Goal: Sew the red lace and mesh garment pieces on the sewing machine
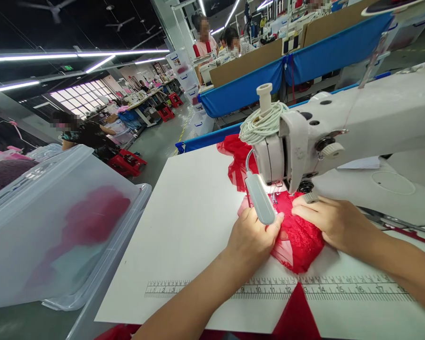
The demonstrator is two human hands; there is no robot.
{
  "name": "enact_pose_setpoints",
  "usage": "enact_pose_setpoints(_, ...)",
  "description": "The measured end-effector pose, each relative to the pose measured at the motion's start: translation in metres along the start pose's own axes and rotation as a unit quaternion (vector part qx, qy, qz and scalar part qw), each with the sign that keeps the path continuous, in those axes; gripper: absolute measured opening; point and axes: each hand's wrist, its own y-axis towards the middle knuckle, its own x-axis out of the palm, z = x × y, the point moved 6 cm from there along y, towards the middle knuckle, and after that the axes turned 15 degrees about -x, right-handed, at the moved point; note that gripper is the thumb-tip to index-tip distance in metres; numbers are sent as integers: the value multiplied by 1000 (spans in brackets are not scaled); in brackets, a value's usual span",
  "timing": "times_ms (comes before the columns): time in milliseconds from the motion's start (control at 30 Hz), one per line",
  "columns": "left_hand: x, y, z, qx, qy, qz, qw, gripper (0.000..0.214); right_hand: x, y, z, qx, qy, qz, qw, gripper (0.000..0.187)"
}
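Note:
Red lace fabric (304, 241) with sheer mesh parts lies bunched at the needle area of a white sewing machine (361, 123). My left hand (253, 231) is closed on the fabric's left side, thumb on top, some fingers behind the small grey lamp (262, 200). My right hand (329, 219) grips the lace on the right with bent fingers, just below the machine head. The presser foot (275, 197) is partly hidden by the lamp. More sheer red fabric (237, 160) spreads behind the needle.
A ruler scale (258, 289) marks the white table (156, 226) near its front edge. Red cloth (297, 314) hangs over that edge. Dark scissors (393, 217) lie at right. A translucent bin (38, 236) stands left. Other people sit among machines beyond blue cloth (244, 92).

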Motion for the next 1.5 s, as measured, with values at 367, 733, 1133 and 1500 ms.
enact_pose_setpoints(367, -4, 12, -2, 49, -42, -42, 997, 22, -2, 2, -6, -43, -2, 3, 999, 45)
enact_pose_setpoints(733, -8, 7, 12, 16, -7, -84, 996, 23, 4, 2, -10, -45, 36, 9, 998, 36)
enact_pose_setpoints(1133, -13, -1, 12, -14, 0, 22, 1000, 32, -11, 12, -10, -62, 23, 9, 998, 38)
enact_pose_setpoints(1500, -2, -5, 9, -17, 19, -45, 999, 33, -3, 5, -6, -38, 12, 43, 998, 32)
